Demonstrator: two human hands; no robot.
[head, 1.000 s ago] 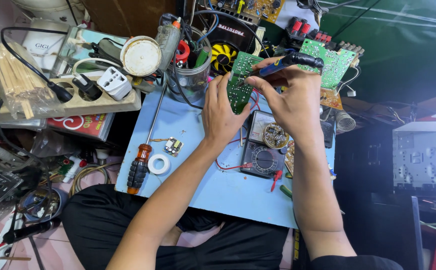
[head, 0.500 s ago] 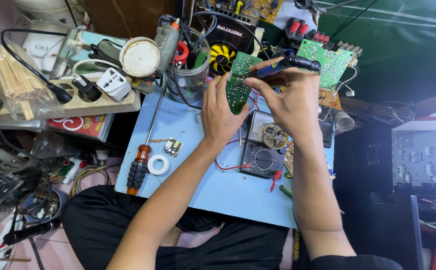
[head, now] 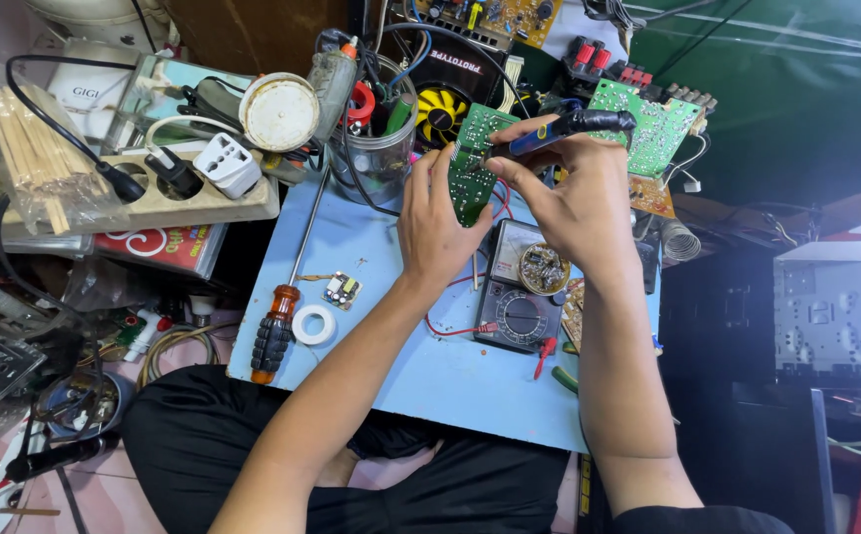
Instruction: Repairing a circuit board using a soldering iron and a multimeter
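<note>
My left hand (head: 437, 222) holds a green circuit board (head: 472, 163) upright above the light blue table (head: 421, 371). My right hand (head: 569, 203) grips a blue-and-black soldering iron (head: 571, 127), with its tip touching the upper part of the board. Under both hands lies a grey analog multimeter (head: 521, 287) with a small round part resting on it; red leads trail from it.
A red-and-black screwdriver (head: 274, 331), a white tape roll (head: 313, 323) and a tiny circuit board (head: 340, 290) lie at the table's left. A tool jar (head: 376, 148), power strip (head: 134, 203), other green boards (head: 656, 124) and a solder coil (head: 681, 240) crowd the back.
</note>
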